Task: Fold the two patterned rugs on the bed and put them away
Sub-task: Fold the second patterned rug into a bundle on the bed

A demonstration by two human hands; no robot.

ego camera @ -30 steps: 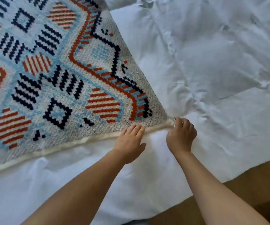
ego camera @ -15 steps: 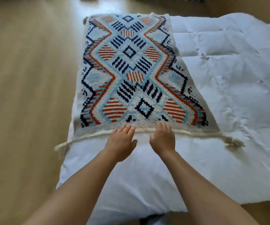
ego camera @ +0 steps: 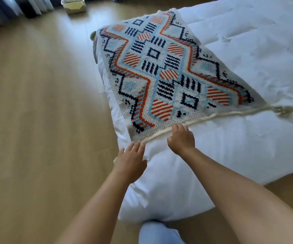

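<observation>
Here, flat-fingered left hand [ego camera: 130, 158] touching blue-orange-black woven patterned rug [ego camera: 159, 67] on white quilted duvet [ego camera: 230, 155], right hand [ego camera: 181, 140] gripping its cream braided edge [ego camera: 212, 116].

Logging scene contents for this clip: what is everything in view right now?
patterned rug: one, white with orange, navy and light blue, lying flat on the bedding
tassel: one clear, cream, rug's near right corner
bedding: white, crumpled, under the rug
floor: light wood, left of the bed
pale container: one, on the far floor
trouser leg: light blue, bottom edge
left hand: fingers straight, at the rug's near left corner
right hand: fingers curled on the rug's cream edge
</observation>
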